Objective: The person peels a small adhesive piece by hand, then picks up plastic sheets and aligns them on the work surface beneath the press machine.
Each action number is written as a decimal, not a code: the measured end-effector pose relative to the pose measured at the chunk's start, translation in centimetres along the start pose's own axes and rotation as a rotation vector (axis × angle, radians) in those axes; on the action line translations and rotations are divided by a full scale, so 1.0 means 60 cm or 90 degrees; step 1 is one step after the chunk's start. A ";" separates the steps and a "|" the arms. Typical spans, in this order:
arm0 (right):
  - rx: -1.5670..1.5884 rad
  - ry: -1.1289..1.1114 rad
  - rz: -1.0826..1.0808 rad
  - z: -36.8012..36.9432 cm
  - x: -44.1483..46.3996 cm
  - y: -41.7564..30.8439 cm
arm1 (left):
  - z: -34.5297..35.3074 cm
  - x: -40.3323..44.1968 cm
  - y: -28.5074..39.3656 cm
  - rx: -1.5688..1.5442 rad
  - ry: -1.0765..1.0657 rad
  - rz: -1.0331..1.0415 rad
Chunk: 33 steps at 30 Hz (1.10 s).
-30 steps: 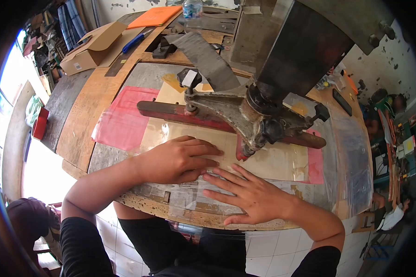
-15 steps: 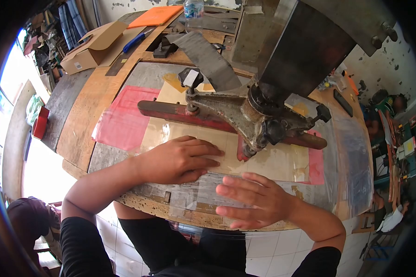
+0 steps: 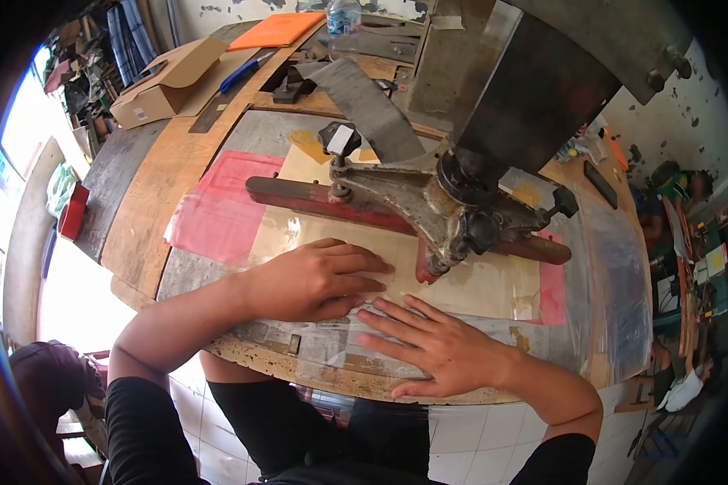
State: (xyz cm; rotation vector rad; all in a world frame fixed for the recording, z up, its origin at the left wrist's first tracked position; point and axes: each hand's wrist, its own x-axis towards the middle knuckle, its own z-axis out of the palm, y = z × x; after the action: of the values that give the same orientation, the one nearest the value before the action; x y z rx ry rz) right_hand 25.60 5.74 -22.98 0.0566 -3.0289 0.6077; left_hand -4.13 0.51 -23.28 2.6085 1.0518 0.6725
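My left hand (image 3: 311, 281) lies palm down over the front edge of a beige sheet (image 3: 477, 284), its fingers slightly bent and apart, holding nothing visible. To its right, my right hand (image 3: 429, 343) rests flat with spread fingers on the clear film (image 3: 332, 339) along the table's front. A metal clamp frame (image 3: 404, 190) with a long red-sided bar (image 3: 299, 194) stands over the sheet, just beyond my hands. Pink sheets show at both sides, the larger pink piece (image 3: 214, 212) on the left.
A thick dark machine arm (image 3: 534, 89) rises behind the clamp. Further back are a cardboard box (image 3: 158, 89), a blue cutter (image 3: 241, 75), an orange folder (image 3: 275, 31) and a plastic bottle (image 3: 344, 24). People are at the far right and a person's dark shape is at lower left.
My right hand lifted slightly and moved right, then came back down flat with its fingers spread. My left hand has stayed in place. The view has shifted slightly.
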 end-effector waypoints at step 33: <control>-0.011 -0.003 0.030 -0.007 0.005 0.000 | 0.004 -0.003 -0.007 -0.005 0.029 0.027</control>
State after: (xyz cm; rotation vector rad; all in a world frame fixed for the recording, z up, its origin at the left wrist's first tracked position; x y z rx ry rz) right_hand 25.35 5.89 -22.55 -0.0146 -3.0472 0.5850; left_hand -4.40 0.66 -23.73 2.6272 1.0080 0.7465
